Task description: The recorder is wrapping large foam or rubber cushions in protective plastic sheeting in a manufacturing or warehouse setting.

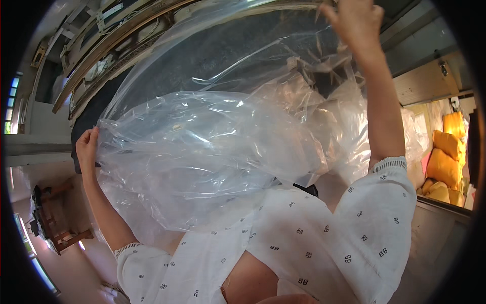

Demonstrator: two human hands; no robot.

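Overhead, both hands (87, 147) (357, 20) grip plastic sheet (202, 147) edges.

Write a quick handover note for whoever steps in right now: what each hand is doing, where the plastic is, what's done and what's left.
Left hand: gripping the left edge of the clear plastic sheet, arm held out to the side.
Right hand: raised high, holding the sheet's upper edge.
Plastic: a large, crumpled sheet or bag, spread between both hands in front of a dark curved surface.
Nearby: yellow sacks stacked at the right.
Done: sheet lifted and partly opened out.
Left: it is not yet flat; the middle is bunched and wrinkled.
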